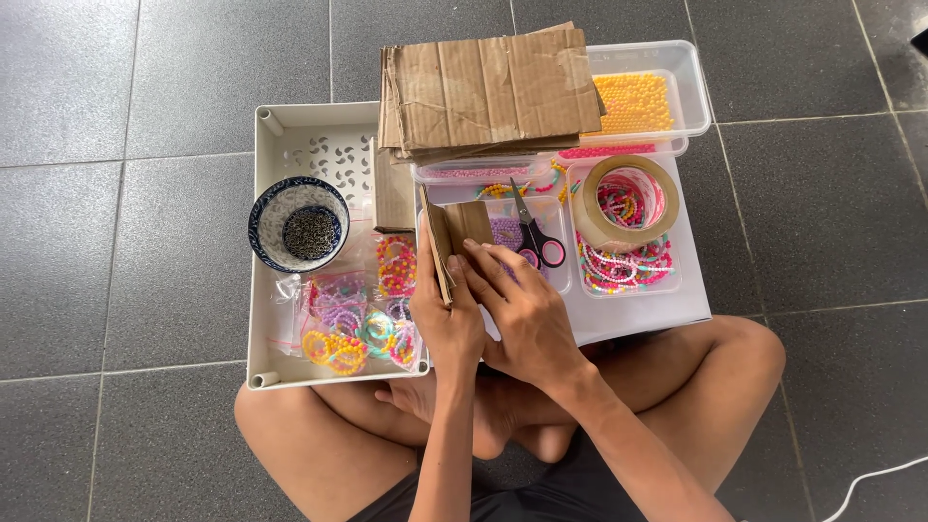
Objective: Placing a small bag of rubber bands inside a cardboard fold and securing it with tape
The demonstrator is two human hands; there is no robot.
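Observation:
Both hands meet over a small folded piece of brown cardboard point(454, 237) just in front of my crossed legs. My left hand point(447, 314) grips its lower edge from the left. My right hand point(517, 309) presses its fingers on the cardboard's right side. Just beyond the fingers lie black scissors with pink handle lining point(534, 237) on a clear box of purple beads. A roll of brown tape point(625, 201) sits to the right on a clear box of mixed coloured beads point(628, 266).
A white tray point(266, 242) on the left holds a blue patterned bowl point(298, 224) of small dark metal rings and small bags of coloured bead bracelets point(353, 324). Stacked cardboard sheets point(488, 92) cover clear boxes at the back, one holding yellow beads point(633, 101). Grey tiled floor surrounds everything.

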